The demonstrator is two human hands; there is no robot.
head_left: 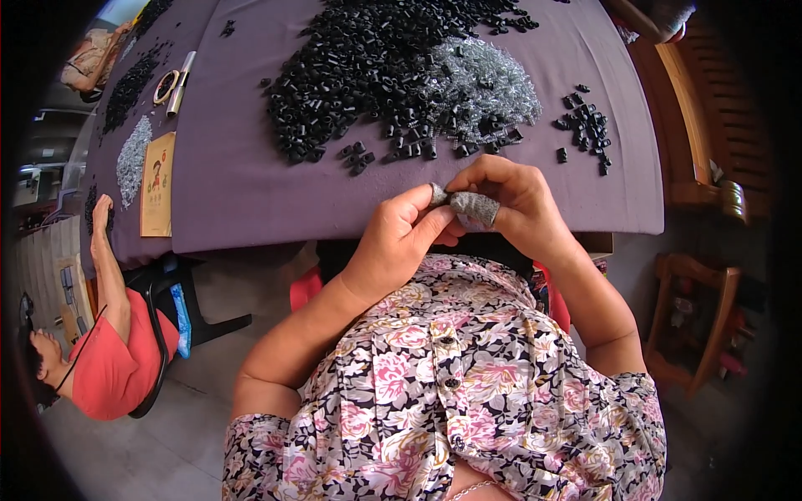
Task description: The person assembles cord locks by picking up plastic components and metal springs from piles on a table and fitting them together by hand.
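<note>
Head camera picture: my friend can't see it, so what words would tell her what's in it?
Two hands, left and right, meet at a purple table's edge, pinching something small, with grey covers on some fingertips. Beyond them lie black parts and shiny metal bits. Another person in red sits at the left.

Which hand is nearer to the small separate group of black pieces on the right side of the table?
Right. The right hand is just below that group; the left hand is farther left.
</note>
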